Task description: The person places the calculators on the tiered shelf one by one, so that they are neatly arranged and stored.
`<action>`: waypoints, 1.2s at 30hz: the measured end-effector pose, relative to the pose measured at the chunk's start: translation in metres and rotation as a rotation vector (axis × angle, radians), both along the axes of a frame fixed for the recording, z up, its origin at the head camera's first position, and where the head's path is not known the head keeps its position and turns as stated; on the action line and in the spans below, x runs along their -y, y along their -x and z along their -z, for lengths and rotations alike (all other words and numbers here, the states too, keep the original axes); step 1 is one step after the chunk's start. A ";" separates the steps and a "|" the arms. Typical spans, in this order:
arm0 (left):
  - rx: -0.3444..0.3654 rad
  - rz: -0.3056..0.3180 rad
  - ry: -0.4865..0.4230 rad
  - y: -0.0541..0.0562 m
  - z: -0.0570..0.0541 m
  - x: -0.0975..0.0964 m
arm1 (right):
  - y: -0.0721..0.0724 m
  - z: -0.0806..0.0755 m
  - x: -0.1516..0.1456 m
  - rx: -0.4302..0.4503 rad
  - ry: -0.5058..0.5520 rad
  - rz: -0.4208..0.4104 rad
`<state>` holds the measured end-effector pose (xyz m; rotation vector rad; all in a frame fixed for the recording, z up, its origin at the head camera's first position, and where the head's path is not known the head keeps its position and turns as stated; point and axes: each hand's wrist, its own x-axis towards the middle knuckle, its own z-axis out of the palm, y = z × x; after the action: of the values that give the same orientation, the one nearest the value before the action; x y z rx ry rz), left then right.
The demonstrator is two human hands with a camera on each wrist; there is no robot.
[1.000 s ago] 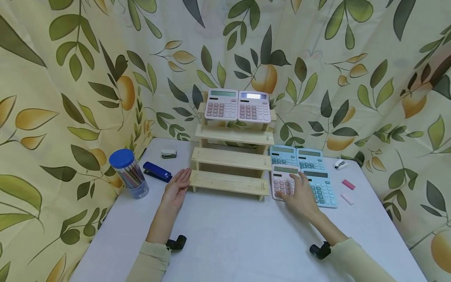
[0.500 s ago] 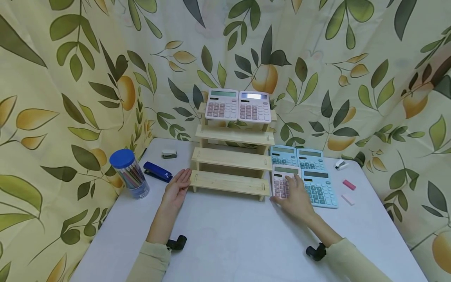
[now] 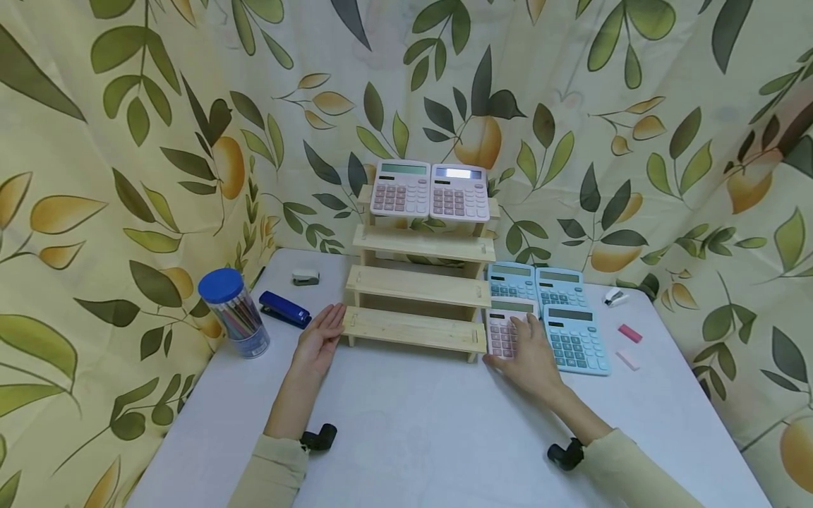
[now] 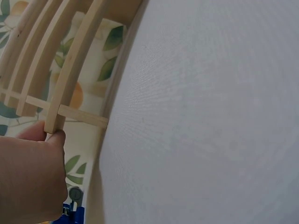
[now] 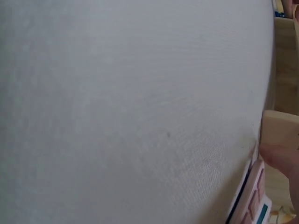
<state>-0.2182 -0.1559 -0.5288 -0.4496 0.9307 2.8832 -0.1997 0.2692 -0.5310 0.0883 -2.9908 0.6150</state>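
My left hand (image 3: 320, 337) is at the left end of a stepped wooden rack (image 3: 416, 329). In the left wrist view, thumb and finger hold the end of its lowest shelf (image 4: 70, 84) between them. On the table right of the rack lies a pink-and-white calculator (image 3: 502, 334). My right hand (image 3: 530, 358) grips it across its width, thumb by the near left corner and fingers over the right side, hiding part of the keys. In the right wrist view, the thumb (image 5: 279, 156) shows by the calculator's edge (image 5: 254, 198).
Two pink calculators (image 3: 429, 190) stand on the rack's top shelf. Several blue calculators (image 3: 576, 342) lie behind and right of my right hand. A blue-lidded pencil jar (image 3: 233, 314), blue stapler (image 3: 284, 309) and small stapler (image 3: 305, 279) are at left, pink erasers (image 3: 629, 333) at right.
My right hand has shifted left, its thumb now at the pink calculator's near left corner. That calculator has slid slightly left, toward the rack. The left hand has stayed put.
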 end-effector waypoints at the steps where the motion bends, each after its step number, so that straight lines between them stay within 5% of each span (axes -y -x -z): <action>1: 0.000 -0.001 0.001 0.000 0.000 0.000 | 0.000 0.000 0.001 -0.005 0.003 -0.001; 18: -0.003 0.005 0.015 -0.001 0.001 0.001 | 0.012 -0.002 0.005 -0.049 -0.060 0.019; 36: 0.006 -0.002 0.009 0.000 0.001 0.001 | 0.013 0.001 0.014 -0.056 0.030 0.045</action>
<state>-0.2185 -0.1574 -0.5294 -0.4601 0.9430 2.8784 -0.2128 0.2552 -0.5320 0.0354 -2.9204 0.6407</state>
